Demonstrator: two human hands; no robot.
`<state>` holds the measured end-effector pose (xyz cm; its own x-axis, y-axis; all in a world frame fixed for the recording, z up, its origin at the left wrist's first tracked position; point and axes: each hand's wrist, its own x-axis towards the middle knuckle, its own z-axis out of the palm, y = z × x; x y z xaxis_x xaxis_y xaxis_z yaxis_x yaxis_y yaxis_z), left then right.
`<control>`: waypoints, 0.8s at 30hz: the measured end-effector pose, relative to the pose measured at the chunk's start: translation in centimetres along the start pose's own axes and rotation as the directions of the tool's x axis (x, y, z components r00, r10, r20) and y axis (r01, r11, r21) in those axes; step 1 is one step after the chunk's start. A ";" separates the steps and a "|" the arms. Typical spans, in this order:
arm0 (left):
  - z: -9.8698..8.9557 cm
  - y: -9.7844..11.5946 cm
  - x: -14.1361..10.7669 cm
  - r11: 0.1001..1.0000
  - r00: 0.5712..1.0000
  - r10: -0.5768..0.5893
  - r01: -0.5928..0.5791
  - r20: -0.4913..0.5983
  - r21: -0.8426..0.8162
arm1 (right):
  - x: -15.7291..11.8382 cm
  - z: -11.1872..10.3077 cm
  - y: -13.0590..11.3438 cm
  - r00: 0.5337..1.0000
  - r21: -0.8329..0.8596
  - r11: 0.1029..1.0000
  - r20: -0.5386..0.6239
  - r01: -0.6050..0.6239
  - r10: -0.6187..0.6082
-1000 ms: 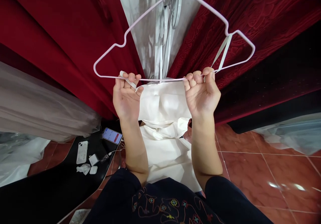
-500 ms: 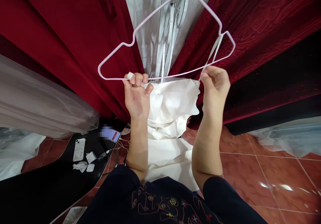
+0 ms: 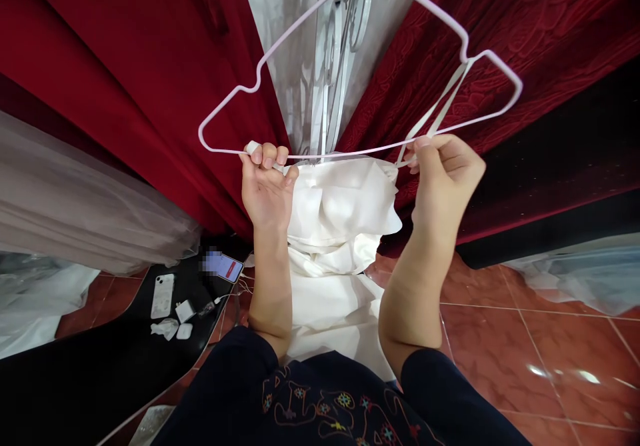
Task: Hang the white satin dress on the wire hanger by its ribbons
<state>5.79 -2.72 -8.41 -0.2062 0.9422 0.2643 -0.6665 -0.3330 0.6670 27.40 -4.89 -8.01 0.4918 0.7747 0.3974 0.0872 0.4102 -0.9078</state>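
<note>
A pale pink clothes hanger (image 3: 360,151) spans the space before me, its hook out of view at the top. My left hand (image 3: 267,186) is closed, fingers curled over the left part of its bottom bar; a white wrap sits on one fingertip. Below the bar hangs a white dress (image 3: 345,199). One of its thin straps (image 3: 450,94) loops over the hanger's right notch. With thumb and fingers, my right hand (image 3: 445,166) pinches that strap at the bar, close to the dress's top right corner. Whether my left fingers also hold dress fabric, I cannot tell.
Red curtains (image 3: 125,66) flank a white metal frame (image 3: 330,66). At the left, a black bench (image 3: 75,373) bears a lit phone (image 3: 225,267), a white phone (image 3: 163,296), a charger (image 3: 185,311) and cables. Red tiles (image 3: 490,346) cover the floor; sheer fabric (image 3: 585,276) lies at the right.
My right hand has moved right, tugging the strap outward. The hanger's right end has swung right and looks larger. My left hand has shifted slightly left.
</note>
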 end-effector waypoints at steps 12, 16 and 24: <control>-0.8 0.9 1.0 0.996 0.997 -0.078 0.079 -0.023 0.029 | 5.1 0.0 -6.3 0.993 0.279 0.955 0.096 -0.098 0.074; -0.9 1.1 1.0 0.992 0.997 -0.078 0.080 0.031 -0.100 | 6.7 -2.1 -4.1 0.958 0.532 0.835 -0.141 -0.140 0.250; -1.4 0.6 1.2 0.996 0.996 -0.085 0.085 0.015 -0.007 | 2.8 -2.0 1.8 0.899 0.381 0.863 -0.151 -0.331 0.412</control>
<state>4.14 -1.77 -8.69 -0.1381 0.9664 0.2166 -0.6868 -0.2510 0.6821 30.70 -2.95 -8.82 0.6087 0.7925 -0.0368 -0.4177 0.2806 -0.8641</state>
